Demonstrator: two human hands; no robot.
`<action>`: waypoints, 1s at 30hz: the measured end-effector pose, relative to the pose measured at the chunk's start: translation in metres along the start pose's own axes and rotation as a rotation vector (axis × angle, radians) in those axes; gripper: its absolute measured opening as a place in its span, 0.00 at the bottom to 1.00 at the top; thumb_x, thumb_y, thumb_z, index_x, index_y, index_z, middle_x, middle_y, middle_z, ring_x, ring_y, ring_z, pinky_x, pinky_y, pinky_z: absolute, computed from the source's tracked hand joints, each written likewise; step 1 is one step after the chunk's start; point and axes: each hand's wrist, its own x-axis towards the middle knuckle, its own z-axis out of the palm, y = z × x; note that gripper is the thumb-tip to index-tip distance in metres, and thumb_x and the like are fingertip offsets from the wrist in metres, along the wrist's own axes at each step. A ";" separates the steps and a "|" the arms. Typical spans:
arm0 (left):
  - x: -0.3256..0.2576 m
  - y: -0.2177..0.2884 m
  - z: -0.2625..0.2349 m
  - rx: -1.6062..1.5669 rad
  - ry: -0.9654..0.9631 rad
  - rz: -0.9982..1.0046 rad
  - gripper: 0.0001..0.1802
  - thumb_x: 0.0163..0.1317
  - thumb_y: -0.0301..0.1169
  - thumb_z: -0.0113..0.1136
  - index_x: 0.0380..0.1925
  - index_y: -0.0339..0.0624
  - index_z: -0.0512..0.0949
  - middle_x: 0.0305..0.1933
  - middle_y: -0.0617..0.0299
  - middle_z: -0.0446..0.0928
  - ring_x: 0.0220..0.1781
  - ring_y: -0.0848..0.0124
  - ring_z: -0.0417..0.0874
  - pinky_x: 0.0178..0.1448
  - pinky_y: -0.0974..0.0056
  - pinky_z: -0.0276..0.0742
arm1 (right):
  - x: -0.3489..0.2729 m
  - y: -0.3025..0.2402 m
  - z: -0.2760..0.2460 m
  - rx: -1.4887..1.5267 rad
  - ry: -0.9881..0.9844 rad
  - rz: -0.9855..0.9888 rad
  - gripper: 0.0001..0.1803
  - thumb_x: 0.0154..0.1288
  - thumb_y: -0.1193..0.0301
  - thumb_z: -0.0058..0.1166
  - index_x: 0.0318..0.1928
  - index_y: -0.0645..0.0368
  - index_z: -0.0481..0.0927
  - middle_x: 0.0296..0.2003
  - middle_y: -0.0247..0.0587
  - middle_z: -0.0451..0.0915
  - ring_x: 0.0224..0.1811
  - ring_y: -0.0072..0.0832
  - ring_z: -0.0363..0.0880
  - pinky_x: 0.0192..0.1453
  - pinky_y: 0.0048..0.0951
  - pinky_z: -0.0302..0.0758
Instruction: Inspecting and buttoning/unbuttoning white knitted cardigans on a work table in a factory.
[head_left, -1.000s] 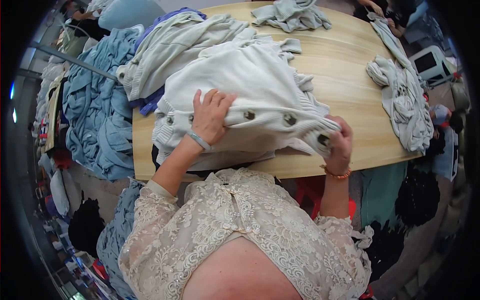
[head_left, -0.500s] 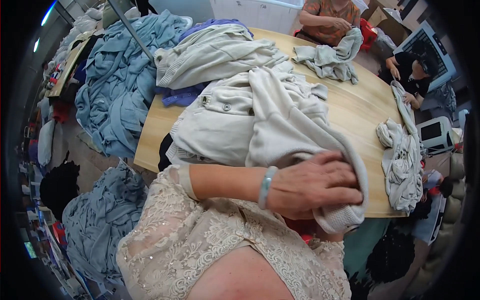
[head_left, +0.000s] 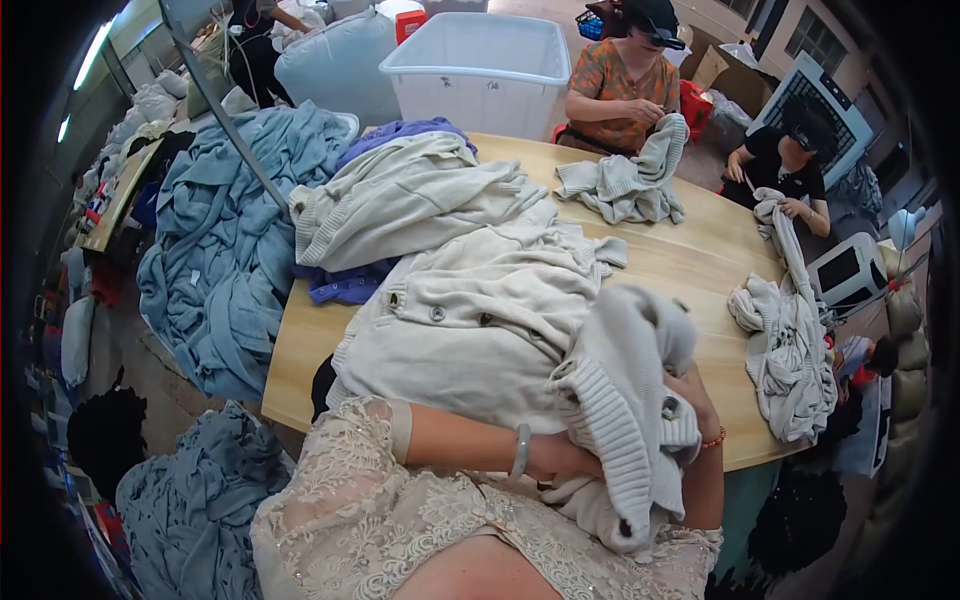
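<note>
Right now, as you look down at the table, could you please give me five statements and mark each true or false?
1. The right hand touches a pale cardigan. True.
2. The left hand wears the beaded bracelet. False: the left hand wears a pale bangle.
3. The blue clothes lie right of the table. False: they lie on its left.
4. Across the table is a person in an orange patterned shirt. True.
5. The large tub is black. False: it is whitish.
</note>
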 end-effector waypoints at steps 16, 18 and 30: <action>0.057 0.474 -0.176 1.015 0.774 0.871 0.26 0.59 0.47 0.61 0.51 0.41 0.71 0.49 0.56 0.73 0.50 0.65 0.73 0.53 0.55 0.70 | 0.036 0.036 0.002 -0.280 0.293 0.017 0.15 0.67 0.73 0.53 0.53 0.63 0.76 0.31 0.32 0.80 0.29 0.14 0.76 0.32 0.16 0.74; 0.048 0.407 -0.176 1.226 0.634 0.745 0.31 0.58 0.48 0.61 0.54 0.41 0.67 0.54 0.55 0.69 0.55 0.64 0.68 0.56 0.53 0.65 | 0.034 0.057 0.004 -0.232 0.270 0.053 0.16 0.67 0.73 0.55 0.54 0.63 0.75 0.32 0.32 0.80 0.30 0.14 0.76 0.33 0.16 0.74; -0.189 0.075 -0.209 1.868 0.930 0.170 0.35 0.47 0.18 0.63 0.59 0.48 0.71 0.57 0.48 0.67 0.58 0.51 0.72 0.62 0.56 0.69 | 0.082 0.114 0.081 -1.130 0.223 -0.502 0.35 0.49 0.75 0.66 0.60 0.55 0.69 0.53 0.46 0.71 0.52 0.39 0.74 0.52 0.37 0.74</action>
